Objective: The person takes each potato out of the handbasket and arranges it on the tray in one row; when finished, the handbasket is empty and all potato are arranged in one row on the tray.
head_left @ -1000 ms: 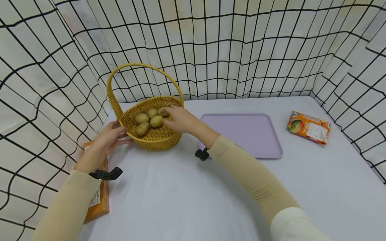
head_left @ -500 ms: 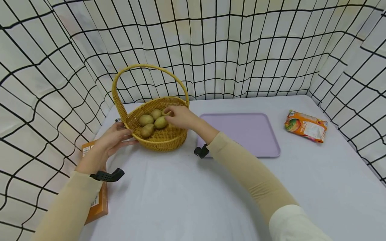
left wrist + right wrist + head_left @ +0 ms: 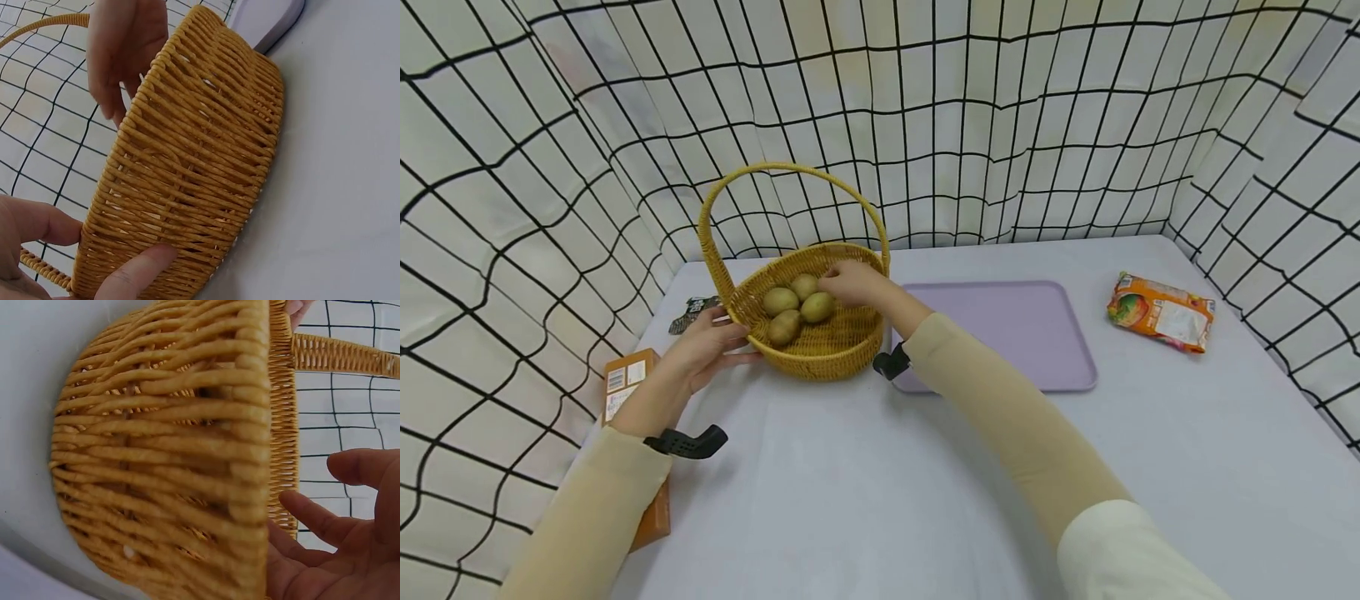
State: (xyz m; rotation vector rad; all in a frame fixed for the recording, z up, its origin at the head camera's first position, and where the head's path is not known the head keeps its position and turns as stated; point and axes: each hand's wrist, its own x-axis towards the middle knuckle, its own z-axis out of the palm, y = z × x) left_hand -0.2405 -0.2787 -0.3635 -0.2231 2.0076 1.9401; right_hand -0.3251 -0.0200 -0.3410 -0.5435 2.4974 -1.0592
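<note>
A round yellow wicker basket (image 3: 842, 339) on the white-covered worktop (image 3: 850, 483) is gripped at its rim by the left hand (image 3: 706, 343). Inside the basket, four oval green-brown fruits (image 3: 817, 308) are seen just beside the right hand (image 3: 854, 284), whose grip cannot be told.

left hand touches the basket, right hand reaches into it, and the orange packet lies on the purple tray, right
The orange packet isn't on the purple tray; the head view shows it on the white tablecloth, right of the tray.
</note>
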